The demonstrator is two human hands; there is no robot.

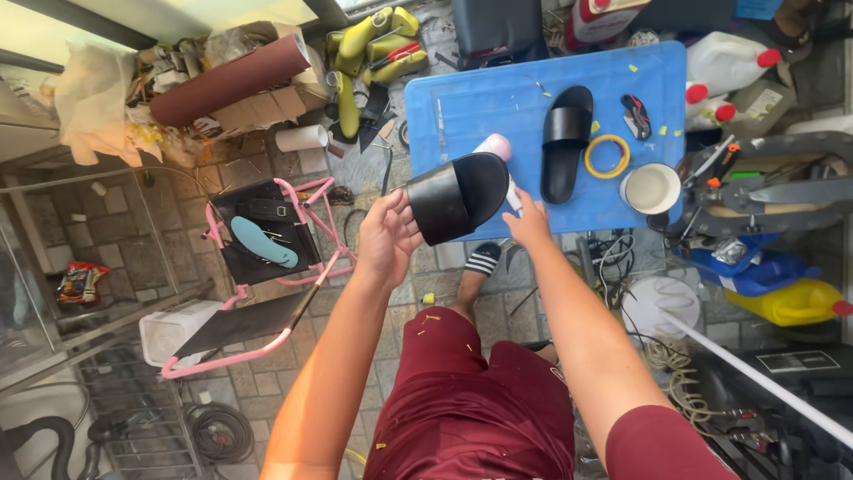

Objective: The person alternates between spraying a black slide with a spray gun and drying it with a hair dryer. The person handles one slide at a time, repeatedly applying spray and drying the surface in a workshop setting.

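Note:
My left hand (pixel 384 233) holds a black slide sandal (pixel 458 196) by its edge, raised in front of the blue table (pixel 498 107). My right hand (pixel 529 222) grips a thin white tool with a pink tip (pixel 498 147) that pokes out behind the sandal. A second black slide sandal (pixel 564 142) lies flat on the blue table. Beside it rest a yellow tape ring (pixel 607 156) and a small black and red tool (pixel 635 116). A white cup (pixel 651 188) sits at the table's near right corner.
A pink folding chair (pixel 267 267) with a blue insole (pixel 262 242) stands to the left. White jugs with red caps (pixel 724 67) and a yellow jug (pixel 795 302) crowd the right. Yellow-green shoe lasts (pixel 373 49) and a brown roll (pixel 231 80) lie beyond.

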